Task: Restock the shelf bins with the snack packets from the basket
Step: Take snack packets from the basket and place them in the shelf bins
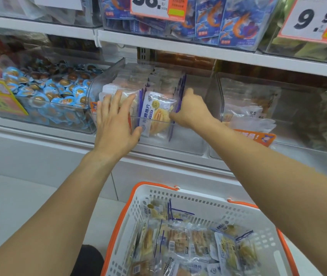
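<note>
your left hand (116,124) lies flat with fingers spread against the front of the packet stack in the clear middle bin (188,140), likely bracing the row so it stays upright. your right hand (191,110) reaches over the bin's front wall, fingers curled on the edge of the front snack packet (158,114), apparently squaring it against the ones behind (exact finger contact is partly hidden by the packet). the packet stands upright, face out, inside the bin. its label shows large chinese characters, the last two reading 鱼片, over a picture of yellow slices; smaller print is too blurred to read. more packets of the same kind lie loose in the white basket (178,196) with orange trim below, so restocking is judged partway. above, price cards (154,5) read "38." with "500g", and "9.9" at right.
</note>
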Demonstrator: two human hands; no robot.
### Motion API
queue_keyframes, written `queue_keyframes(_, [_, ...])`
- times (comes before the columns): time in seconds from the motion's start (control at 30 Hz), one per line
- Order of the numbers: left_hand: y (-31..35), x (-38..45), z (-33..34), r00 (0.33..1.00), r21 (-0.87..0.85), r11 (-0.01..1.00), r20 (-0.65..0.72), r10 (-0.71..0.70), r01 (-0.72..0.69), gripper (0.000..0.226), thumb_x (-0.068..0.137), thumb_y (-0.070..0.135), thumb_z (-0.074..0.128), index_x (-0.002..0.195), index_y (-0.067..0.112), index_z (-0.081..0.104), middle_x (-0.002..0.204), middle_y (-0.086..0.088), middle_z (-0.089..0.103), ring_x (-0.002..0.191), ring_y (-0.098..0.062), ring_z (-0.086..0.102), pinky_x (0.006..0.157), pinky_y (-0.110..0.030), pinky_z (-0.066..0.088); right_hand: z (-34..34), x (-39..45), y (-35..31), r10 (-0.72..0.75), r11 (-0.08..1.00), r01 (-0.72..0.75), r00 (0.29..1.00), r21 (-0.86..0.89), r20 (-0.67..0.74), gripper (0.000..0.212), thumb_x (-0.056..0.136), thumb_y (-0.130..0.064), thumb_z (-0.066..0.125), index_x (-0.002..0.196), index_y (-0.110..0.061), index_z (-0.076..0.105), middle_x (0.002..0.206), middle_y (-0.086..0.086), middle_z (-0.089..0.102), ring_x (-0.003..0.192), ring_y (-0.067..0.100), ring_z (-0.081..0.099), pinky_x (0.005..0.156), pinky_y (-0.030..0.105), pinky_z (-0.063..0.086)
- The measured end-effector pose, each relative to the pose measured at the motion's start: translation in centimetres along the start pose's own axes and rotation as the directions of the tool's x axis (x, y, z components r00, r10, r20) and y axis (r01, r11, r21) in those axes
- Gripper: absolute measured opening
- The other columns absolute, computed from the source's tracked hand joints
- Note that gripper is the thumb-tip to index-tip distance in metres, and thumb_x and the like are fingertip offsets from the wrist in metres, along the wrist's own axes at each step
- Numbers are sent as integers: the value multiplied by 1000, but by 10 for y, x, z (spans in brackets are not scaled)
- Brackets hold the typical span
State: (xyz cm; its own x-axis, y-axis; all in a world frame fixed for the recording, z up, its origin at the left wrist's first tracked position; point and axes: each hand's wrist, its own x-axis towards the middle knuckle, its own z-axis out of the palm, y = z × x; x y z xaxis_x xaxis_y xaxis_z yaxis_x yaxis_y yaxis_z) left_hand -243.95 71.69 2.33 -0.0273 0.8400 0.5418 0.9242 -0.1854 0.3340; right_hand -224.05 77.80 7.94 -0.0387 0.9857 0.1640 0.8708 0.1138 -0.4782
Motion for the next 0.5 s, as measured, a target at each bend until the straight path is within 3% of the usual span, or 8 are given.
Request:
queue_keyframes(0.03, [3, -4, -2, 998, -21, 1000, -63, -4, 3, 74, 84, 27, 70, 149, 18, 36, 162, -9, 23, 151, -33, 12, 124, -49, 8, -5, -14, 2, -133, 990, 138, 982, 31, -137, 53, 85, -17, 72, 130, -7, 46, 117, 10, 57, 99, 26, 60, 77, 32, 47])
queue_keyframes(0.1, [14, -19, -3, 950, -80, 996, -311, 6, -33, 54, 83, 15, 62, 135, 9, 49, 150, -14, 39, 142, -35, 31, 116, -48, 27, -12, -45, 9, -360, 900, 425, 848, 93, -389, 31, 86, -9, 64, 115, -8, 56, 104, 5, 57, 85, 15, 54, 76, 25, 46])
queue_keyframes(0.17, [26, -41, 10, 889, -191, 980, -457, -31, -64, 33, 82, 7, 55, 115, 4, 58, 123, -14, 55, 116, -32, 51, 98, -42, 42, -7, -76, 20, -486, 802, 592, 728, 85, -483, 16, 85, -3, 61, 101, -5, 59, 95, 5, 55, 79, 8, 45, 71, 18, 40])
queue_keyframes(0.2, [32, -55, 20, 907, -266, 963, -416, -68, -50, 24, 82, 4, 53, 105, 5, 59, 110, -12, 57, 102, -28, 54, 87, -39, 45, 4, -91, 28, -515, 775, 625, 709, 91, -482, 12, 85, -1, 61, 96, -4, 59, 91, 4, 54, 77, 6, 42, 70, 17, 38])
queue_keyframes(0.27, [41, -86, 50, 982, -377, 921, -115, -147, 94, 12, 86, 5, 52, 94, 9, 60, 96, -5, 58, 85, -25, 58, 73, -37, 46, 38, -118, 50, -504, 783, 603, 760, 153, -411, 11, 83, 0, 62, 91, -5, 58, 88, -2, 50, 74, 4, 37, 67, 19, 37])
queue_keyframes(0.33, [46, -126, 84, 945, -232, 940, 267, -187, 252, 9, 89, 8, 52, 92, 12, 60, 94, -6, 63, 84, -29, 62, 71, -36, 47, 83, -145, 77, -441, 839, 495, 861, 224, -254, 12, 82, -3, 61, 91, -9, 58, 87, -8, 47, 72, 5, 38, 66, 25, 39])
queue_keyframes(0.43, [43, -195, 127, 712, 11, 921, 631, -308, 389, 13, 93, 13, 51, 104, 9, 56, 105, -14, 66, 100, -34, 64, 71, -35, 45, 152, -184, 119, -230, 950, 191, 963, 248, 142, 9, 86, -7, 58, 92, -13, 61, 89, -3, 56, 77, 15, 52, 73, 37, 51])
queue_keyframes(0.5, [39, -233, 148, 551, 95, 886, 751, -363, 454, 26, 90, 15, 57, 114, 7, 53, 117, -17, 60, 113, -34, 57, 78, -35, 46, 188, -209, 143, -68, 982, -10, 916, 190, 396, 11, 88, -8, 56, 97, -9, 63, 93, 5, 61, 82, 22, 57, 79, 40, 54])
